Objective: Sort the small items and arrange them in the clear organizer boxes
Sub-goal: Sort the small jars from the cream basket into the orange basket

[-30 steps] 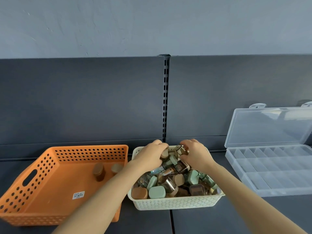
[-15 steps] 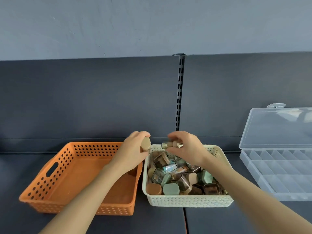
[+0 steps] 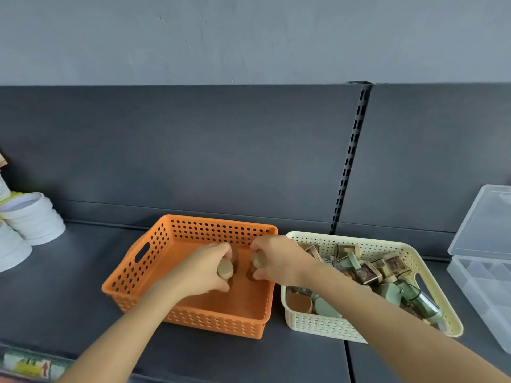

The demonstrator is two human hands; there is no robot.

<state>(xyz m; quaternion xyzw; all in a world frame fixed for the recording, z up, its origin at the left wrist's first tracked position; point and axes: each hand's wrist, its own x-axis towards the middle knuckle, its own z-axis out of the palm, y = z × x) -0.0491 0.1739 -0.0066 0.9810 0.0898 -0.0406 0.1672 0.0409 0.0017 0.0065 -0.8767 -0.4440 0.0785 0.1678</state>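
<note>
A small jar with a round tan lid (image 3: 225, 269) sits in the left hand (image 3: 203, 273), its twin (image 3: 258, 259) in the right hand (image 3: 280, 259). More little jars (image 3: 367, 272) lie piled just right of that hand; the clear plastic box (image 3: 482, 225) stands open farther right.

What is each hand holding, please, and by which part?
The left hand grips a small tan-capped bottle by its body; the right hand grips a second tan-capped bottle likewise.

No wording is legible. A green-and-yellow paper label (image 3: 27, 367), low and far to the left of the left hand (image 3: 204, 269), bears a red upward arrow; its print is too blurred to read.
</note>
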